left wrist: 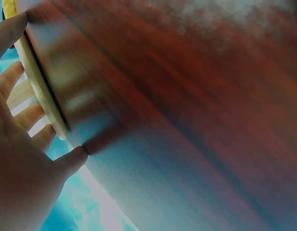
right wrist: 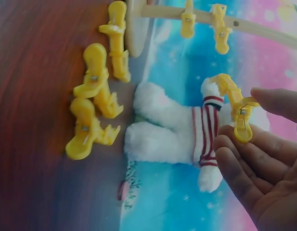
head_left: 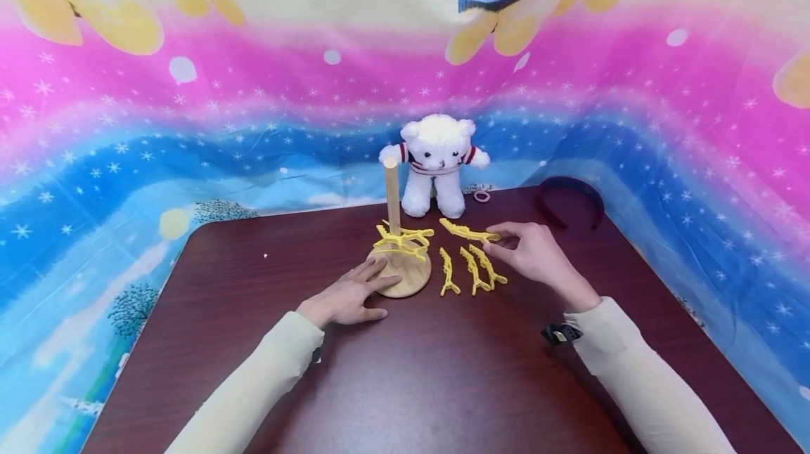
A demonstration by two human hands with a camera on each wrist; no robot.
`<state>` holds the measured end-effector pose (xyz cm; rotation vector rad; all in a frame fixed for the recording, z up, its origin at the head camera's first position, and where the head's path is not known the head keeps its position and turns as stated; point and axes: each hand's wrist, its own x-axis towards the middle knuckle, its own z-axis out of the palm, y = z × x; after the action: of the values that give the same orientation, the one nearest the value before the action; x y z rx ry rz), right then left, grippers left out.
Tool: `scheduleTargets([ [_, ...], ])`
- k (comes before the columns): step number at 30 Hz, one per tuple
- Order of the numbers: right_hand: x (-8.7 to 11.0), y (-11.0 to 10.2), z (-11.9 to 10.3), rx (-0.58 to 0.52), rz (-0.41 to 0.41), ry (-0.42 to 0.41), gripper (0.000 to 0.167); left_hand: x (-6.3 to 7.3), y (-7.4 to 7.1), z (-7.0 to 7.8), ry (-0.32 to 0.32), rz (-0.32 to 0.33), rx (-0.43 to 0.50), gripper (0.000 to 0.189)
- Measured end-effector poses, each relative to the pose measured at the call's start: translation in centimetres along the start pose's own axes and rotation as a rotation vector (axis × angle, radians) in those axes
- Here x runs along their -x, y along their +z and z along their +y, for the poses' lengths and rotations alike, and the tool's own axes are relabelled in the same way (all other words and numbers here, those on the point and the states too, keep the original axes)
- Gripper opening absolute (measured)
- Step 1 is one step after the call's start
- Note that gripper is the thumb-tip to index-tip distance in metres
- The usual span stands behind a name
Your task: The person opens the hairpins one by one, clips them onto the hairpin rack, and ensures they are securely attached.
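A wooden stand, with an upright post [head_left: 393, 194] on a round base [head_left: 408, 287], is beside my left hand [head_left: 344, 297]. That hand rests with fingers spread over the base's near left edge; its thumb points along the tabletop. Yellow clips [head_left: 414, 235] stick out from the lower post. My right hand [head_left: 534, 254] pinches another yellow clip [right wrist: 240, 115] by its handle end, thumb on one side and fingers on the other, to the right of the stand. Beneath it, three more yellow clips [head_left: 448, 273] lie on the table.
A white teddy bear [head_left: 436, 159] in a striped top stands behind the stand. To its right are a small pink ring [head_left: 481, 196] and a dark headband [head_left: 598, 204]. The brown table [head_left: 418, 384] meets a printed cloth backdrop [head_left: 304, 124].
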<state>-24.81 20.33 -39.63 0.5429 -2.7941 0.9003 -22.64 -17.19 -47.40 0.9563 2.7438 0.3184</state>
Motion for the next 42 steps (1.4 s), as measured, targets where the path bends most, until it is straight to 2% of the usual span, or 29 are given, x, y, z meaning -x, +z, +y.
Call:
scheduleTargets([
  [9,-0.4,-0.1,-1.7,-0.009,0.002,-0.070,0.032,0.0,0.0,0.0,0.004,0.001,0.004,0.070],
  [23,-1.7,0.3,-4.6,-0.002,-0.050,-0.162,0.026,0.0,0.1,0.0,0.000,0.004,0.003,0.071],
  [42,-3.8,1.6,-6.8,0.053,-0.101,-0.187,0.026,0.0,-0.1,0.1,-0.003,-0.003,0.000,0.070],
])
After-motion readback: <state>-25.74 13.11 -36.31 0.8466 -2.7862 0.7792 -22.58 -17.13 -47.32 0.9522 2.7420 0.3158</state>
